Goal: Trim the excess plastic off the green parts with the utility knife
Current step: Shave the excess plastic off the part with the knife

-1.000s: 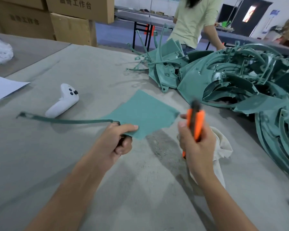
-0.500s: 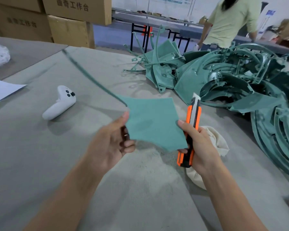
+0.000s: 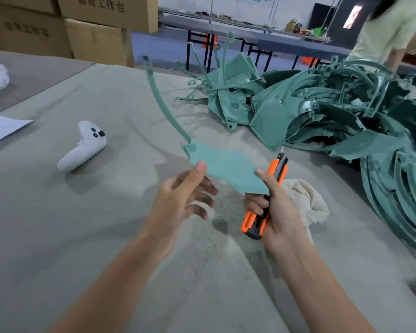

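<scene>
Two hands hold one green part (image 3: 223, 164) in the air above the tabletop (image 3: 94, 236), near the pile of green parts (image 3: 334, 111). The left grip (image 3: 183, 195) pinches its near edge, thumb on top. The right grip (image 3: 271, 207) is curled round the utility knife (image 3: 265, 200), blade out, one digit against the sheet. This looks like checking before a cut. Next, the blade must meet the ragged edge.
</scene>
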A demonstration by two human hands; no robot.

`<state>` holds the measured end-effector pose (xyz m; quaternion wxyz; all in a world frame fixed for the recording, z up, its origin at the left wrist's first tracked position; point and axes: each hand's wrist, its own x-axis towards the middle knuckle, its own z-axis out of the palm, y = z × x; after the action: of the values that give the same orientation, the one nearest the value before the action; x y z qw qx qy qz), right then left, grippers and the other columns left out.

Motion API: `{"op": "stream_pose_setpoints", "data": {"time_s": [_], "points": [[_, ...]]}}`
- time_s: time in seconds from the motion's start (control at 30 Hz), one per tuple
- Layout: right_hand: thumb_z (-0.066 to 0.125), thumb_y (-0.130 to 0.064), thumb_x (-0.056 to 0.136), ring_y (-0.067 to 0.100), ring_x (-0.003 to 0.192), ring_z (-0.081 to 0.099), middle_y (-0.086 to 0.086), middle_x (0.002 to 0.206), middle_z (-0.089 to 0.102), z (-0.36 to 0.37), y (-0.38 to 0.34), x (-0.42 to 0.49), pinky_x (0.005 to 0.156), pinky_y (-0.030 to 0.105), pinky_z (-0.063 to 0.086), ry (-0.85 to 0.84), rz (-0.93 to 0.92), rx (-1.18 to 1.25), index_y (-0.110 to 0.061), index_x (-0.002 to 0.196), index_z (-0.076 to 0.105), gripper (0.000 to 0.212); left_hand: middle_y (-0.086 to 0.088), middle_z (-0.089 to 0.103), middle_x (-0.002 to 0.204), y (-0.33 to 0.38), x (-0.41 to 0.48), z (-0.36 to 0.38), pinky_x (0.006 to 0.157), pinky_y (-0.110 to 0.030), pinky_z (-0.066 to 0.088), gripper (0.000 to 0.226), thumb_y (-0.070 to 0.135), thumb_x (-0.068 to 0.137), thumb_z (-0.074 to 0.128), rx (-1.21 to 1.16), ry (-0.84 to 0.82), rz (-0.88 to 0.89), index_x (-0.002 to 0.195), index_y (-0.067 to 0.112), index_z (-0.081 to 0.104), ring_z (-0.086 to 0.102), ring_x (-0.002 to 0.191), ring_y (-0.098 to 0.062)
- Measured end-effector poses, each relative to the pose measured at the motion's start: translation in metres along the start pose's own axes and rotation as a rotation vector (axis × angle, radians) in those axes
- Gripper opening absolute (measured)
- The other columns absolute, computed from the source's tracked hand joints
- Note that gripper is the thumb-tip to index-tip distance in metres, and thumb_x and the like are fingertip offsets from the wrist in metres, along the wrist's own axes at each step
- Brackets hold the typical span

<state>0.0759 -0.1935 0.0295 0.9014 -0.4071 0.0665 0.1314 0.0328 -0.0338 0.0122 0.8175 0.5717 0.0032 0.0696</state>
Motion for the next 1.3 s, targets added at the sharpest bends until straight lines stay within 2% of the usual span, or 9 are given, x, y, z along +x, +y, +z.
{"op": "stream_pose_setpoints", "data": {"time_s": [0.07, 0.17, 0.27, 0.4, 0.57, 0.67, 0.77, 1.03, 1.3], "points": [[0.060, -0.014, 0.090, 0.003, 0.034, 0.026, -0.005, 0.053, 0.035, 0.002, 0.004, 0.000, 0.031, 0.015, 0.024, -0.007, -0.001, -0.091, -0.013, 0.077, 0.050, 0.016, -0.015, 0.069, 0.077, 0.001, -0.002, 0.001, 0.043, -0.026, 0.045, 0.049, 0.067, 0.067, 0.071, 0.031, -0.132, -0.099, 0.079, 0.019, 0.075, 0.062, 0.056, -0.023], [0.059, -0.016, 0.094, 0.005, 0.035, 0.025, -0.006, 0.046, 0.031, 0.002, 0.010, 0.000, 0.033, 0.016, 0.023, -0.052, -0.032, -0.259, -0.013, 0.073, 0.045, 0.026, -0.012, 0.063, 0.063, 0.000, -0.005, 0.005, 0.039, -0.024, 0.041, 0.022, 0.048, 0.079, 0.071, -0.009, -0.176, -0.144, 0.079, 0.026, 0.075, 0.056, 0.044, -0.022], [0.063, -0.028, 0.090, 0.007, 0.038, 0.029, -0.002, 0.049, 0.035, 0.004, 0.012, -0.003, 0.036, 0.018, 0.026, -0.133, -0.072, -0.342, -0.011, 0.071, 0.048, 0.030, -0.006, 0.052, 0.049, 0.000, -0.006, 0.009, 0.036, -0.021, 0.036, 0.013, 0.028, 0.081, 0.067, -0.101, -0.071, -0.150, 0.071, 0.021, 0.070, 0.048, 0.037, -0.018], [0.053, -0.046, 0.098, 0.011, 0.045, 0.040, 0.000, 0.060, 0.051, -0.002, 0.014, -0.006, 0.042, 0.022, 0.034, -0.115, -0.248, -0.561, -0.010, 0.100, 0.062, 0.036, 0.002, 0.038, 0.042, 0.000, 0.002, 0.011, 0.036, -0.017, 0.024, 0.026, 0.020, 0.092, 0.058, -0.211, 0.182, -0.098, 0.067, 0.020, 0.051, 0.032, 0.034, -0.011], [0.049, -0.041, 0.097, 0.018, 0.046, 0.045, 0.004, 0.057, 0.052, -0.007, 0.030, -0.015, 0.045, 0.034, 0.037, -0.188, -0.658, -1.143, -0.013, 0.085, 0.054, 0.031, 0.004, 0.027, 0.038, 0.002, 0.010, -0.001, 0.035, -0.019, 0.021, 0.043, 0.028, 0.096, 0.054, -0.346, 0.398, -0.081, 0.056, 0.017, 0.043, 0.022, 0.032, -0.008], [0.051, -0.035, 0.100, 0.014, 0.048, 0.045, -0.003, 0.053, 0.046, -0.007, 0.039, -0.014, 0.046, 0.024, 0.032, -0.254, -0.723, -1.358, -0.028, 0.079, 0.045, 0.024, 0.005, 0.028, 0.038, 0.002, 0.012, -0.005, 0.034, -0.018, 0.021, 0.045, 0.029, 0.098, 0.052, -0.402, 0.407, -0.093, 0.055, 0.019, 0.041, 0.021, 0.030, -0.007], [0.051, -0.030, 0.101, 0.010, 0.052, 0.046, -0.011, 0.053, 0.040, -0.008, 0.045, -0.009, 0.048, 0.020, 0.031, -0.256, -0.726, -1.453, -0.026, 0.083, 0.044, 0.020, 0.006, 0.028, 0.039, 0.001, 0.012, -0.003, 0.032, -0.018, 0.021, 0.042, 0.029, 0.099, 0.049, -0.449, 0.385, -0.137, 0.059, 0.019, 0.040, 0.020, 0.029, -0.007], [0.052, -0.026, 0.101, 0.007, 0.051, 0.047, -0.013, 0.052, 0.037, -0.010, 0.042, 0.002, 0.047, 0.018, 0.032, -0.186, -0.747, -1.478, -0.026, 0.082, 0.041, 0.022, 0.005, 0.030, 0.047, 0.000, 0.009, -0.003, 0.039, -0.022, 0.018, 0.032, 0.028, 0.095, 0.044, -0.563, 0.215, -0.259, 0.064, 0.016, 0.045, 0.023, 0.035, -0.010], [0.050, -0.029, 0.101, 0.008, 0.053, 0.047, -0.012, 0.054, 0.040, -0.014, 0.042, 0.004, 0.049, 0.018, 0.031, -0.167, -0.757, -1.492, -0.024, 0.083, 0.044, 0.020, 0.007, 0.025, 0.041, 0.001, 0.008, -0.003, 0.041, -0.021, 0.012, 0.040, 0.028, 0.089, 0.052, -0.620, 0.154, -0.310, 0.050, 0.017, 0.051, 0.020, 0.032, -0.007]]}}
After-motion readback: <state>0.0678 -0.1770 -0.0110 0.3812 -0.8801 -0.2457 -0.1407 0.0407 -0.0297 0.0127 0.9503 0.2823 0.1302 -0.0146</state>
